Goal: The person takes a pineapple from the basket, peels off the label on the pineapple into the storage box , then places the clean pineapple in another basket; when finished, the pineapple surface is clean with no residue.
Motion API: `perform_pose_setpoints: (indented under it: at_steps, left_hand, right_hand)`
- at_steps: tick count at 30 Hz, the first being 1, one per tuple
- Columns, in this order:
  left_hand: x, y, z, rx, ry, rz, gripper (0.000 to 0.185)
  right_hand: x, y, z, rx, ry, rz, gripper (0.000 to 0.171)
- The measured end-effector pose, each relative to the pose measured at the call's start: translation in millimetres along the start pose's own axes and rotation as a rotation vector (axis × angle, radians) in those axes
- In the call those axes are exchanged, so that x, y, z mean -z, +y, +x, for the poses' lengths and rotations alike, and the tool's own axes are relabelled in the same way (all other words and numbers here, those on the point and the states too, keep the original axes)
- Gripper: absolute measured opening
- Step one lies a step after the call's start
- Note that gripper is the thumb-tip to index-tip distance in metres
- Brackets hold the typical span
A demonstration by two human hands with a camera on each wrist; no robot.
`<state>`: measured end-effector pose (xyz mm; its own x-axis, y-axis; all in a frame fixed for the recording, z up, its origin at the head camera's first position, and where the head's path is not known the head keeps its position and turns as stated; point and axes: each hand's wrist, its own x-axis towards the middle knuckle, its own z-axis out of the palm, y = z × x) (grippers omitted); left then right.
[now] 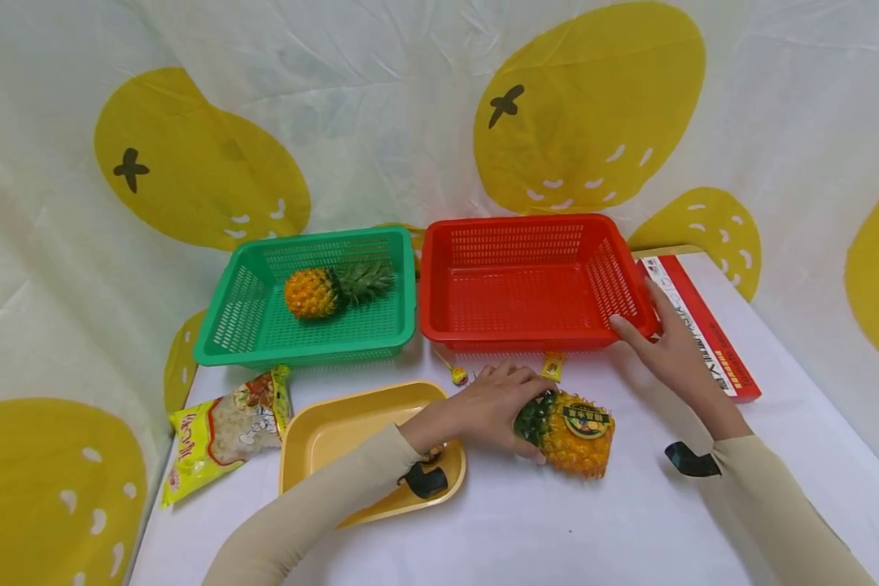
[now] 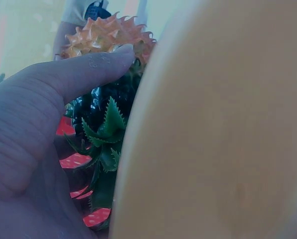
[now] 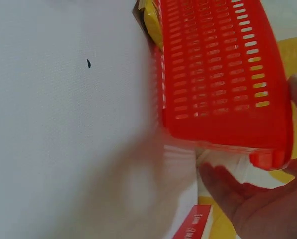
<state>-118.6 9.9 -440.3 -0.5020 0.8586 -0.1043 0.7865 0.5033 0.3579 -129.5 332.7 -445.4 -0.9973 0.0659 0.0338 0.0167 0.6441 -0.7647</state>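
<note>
Head view: left hand grips spiky pineapple.

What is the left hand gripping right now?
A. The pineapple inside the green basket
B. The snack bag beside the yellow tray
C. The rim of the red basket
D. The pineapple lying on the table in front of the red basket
D: the left hand curls over the leafy end of the pineapple on the table, just in front of the red basket, whose corner the right hand holds.
</note>
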Motion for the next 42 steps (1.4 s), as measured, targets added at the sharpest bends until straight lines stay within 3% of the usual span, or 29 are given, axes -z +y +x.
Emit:
perform_pose_setpoints:
  at_steps: [14,24,30,35,42]
  left_hand:
    - [0.0,1.4,-1.6,0.016,0.002,-0.016,0.100]
    - [-0.5,0.8,-1.2,0.021,0.012,-0.037,0.099]
    - [-1.4,0.5,-0.5,0.032,0.017,-0.049,0.099]
    - [-2.7,0.5,-1.0,0.033,0.036,-0.061,0.099]
    - [-3.7,1.1,-0.5,0.047,0.054,-0.085,0.097]
  right_hand:
    - [14.2,-38.0,-37.4,0.054,0.116,-0.074,0.097]
    - [10.1,-67.7,-53.2,0.207,0.114,-0.064,0.104]
    - [5.5,-73.0,-63.4,0.279,0.032,-0.076,0.110]
    - [-1.0,-76.9,-73.4,0.364,-0.095,-0.006,0.113]
    - [-14.0,-77.0,-81.4,0.334,-0.212,0.014,0.109]
